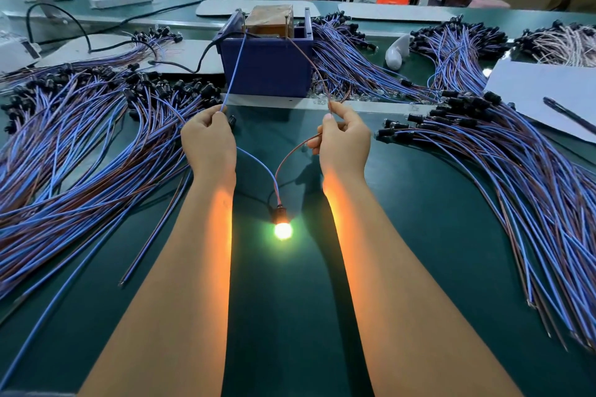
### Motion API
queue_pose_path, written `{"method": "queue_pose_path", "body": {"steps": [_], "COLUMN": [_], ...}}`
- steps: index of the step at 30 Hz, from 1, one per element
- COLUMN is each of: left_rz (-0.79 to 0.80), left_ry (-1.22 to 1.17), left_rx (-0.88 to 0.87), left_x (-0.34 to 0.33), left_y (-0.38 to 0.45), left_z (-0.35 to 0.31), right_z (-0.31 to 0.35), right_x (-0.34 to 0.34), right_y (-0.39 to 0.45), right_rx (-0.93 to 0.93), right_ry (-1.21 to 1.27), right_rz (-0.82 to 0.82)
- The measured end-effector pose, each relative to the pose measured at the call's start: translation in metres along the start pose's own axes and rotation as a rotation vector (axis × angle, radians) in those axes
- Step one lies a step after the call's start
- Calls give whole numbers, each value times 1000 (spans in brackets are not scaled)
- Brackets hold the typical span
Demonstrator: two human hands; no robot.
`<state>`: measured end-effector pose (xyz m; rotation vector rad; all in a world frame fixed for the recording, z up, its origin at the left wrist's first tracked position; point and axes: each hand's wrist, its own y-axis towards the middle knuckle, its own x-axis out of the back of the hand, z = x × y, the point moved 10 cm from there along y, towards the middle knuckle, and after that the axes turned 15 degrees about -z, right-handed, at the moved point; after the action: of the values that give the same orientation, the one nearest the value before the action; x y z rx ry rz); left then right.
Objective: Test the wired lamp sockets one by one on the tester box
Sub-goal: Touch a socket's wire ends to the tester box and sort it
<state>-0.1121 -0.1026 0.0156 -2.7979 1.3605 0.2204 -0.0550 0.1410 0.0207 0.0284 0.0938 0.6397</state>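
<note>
A black lamp socket [279,213] with a glowing bulb [283,230] lies on the green table [290,316] between my forearms. Its blue wire [234,74] runs through my left hand [209,142] up to the left contact of the dark blue tester box [266,69]. Its brown wire [314,71] passes through my right hand [343,138] to the box's right contact. Each hand pinches its wire between thumb and fingers just in front of the box.
Large heaps of wired sockets with blue and brown leads lie at the left [80,145] and right [503,151]. A white sheet with a pen [567,113] sits at the right. A black power cable [200,64] leads to the box. Orange stools stand behind.
</note>
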Motion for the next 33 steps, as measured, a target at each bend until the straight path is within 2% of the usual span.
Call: {"method": "queue_pose_path", "body": {"steps": [5,9,15,18,23,26,29,31,33], "left_rz": [8,33,315,364,406,439,355,318,318], "left_ry": [3,20,48,-6,-2,-35,-87,-236,-370], "left_rx": [-2,-12,-2,59,130,136,181,270,335], "left_x": [0,-4,-39,-41,-40,-41,-36,-34,-33], "left_y": [1,-6,-48,-55,-59,-61,-50,-43,-40], "left_z": [0,-2,-3,-3,-4,-4,-2,0,-1], "right_z": [2,15,31,29,20,15,3,-9,-12], "right_x": [1,-2,-27,-32,-33,-39,-45,-48,-47], "right_y": [-1,-8,-33,-37,-31,-36,-43,-53,-63], "right_rx": [7,123,347,391,307,241,116,-37,-112], "right_ry": [-11,-29,-122,-155,-147,-153,-220,-228,-223], "right_rz": [-2,17,180,214,279,372,522,687,830]}}
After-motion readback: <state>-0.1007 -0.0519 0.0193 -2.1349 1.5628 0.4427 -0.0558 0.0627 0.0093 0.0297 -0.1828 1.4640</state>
